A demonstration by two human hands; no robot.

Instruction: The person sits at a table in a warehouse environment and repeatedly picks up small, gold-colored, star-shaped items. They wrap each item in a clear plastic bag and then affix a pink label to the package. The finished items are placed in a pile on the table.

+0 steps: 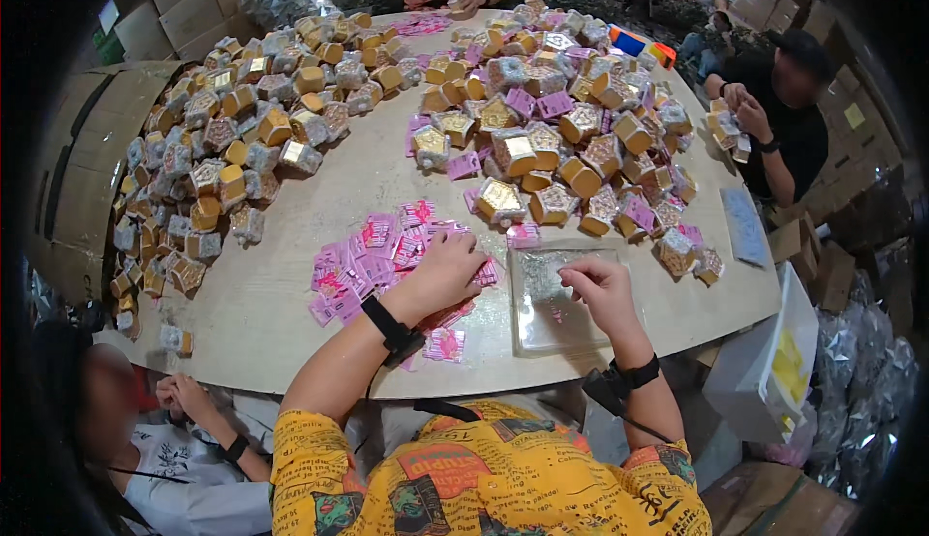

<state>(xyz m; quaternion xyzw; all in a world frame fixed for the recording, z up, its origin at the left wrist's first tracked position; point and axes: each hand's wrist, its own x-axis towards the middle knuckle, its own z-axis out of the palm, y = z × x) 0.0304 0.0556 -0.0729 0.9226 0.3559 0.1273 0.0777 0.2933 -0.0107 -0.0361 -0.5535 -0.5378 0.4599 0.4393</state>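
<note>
Pink cards (353,263): loose, overlapping pile beneath my left hand (441,273) and spreading to its left; many lie askew.
Left-hand grip: palm down, fingers bent on the pile; I cannot tell whether a card is pinched underneath.
Right hand (605,294): narrow pinch over the clear tray (517,333), thumb and forefinger close together; I cannot tell whether the tips meet or hold anything small.
Tray contents: under my right hand, with pink flecks among bits too small to identify.
Stray card (444,344): nearer my body than my left hand, beside the pile's near edge.
Gold-and-white packages (581,130): heaped beyond both my hands, the nearest just past the tray.
Card handling: I judge 1 fingertip on a free edge best, sliding 1 card clear of its neighbours.
Tray handling: I advise a light right pinch, wrist kept off the rim.
Risk noted: 2 overlapped cards could lift together; my left wristband (392,329) could drag others out of place.
</note>
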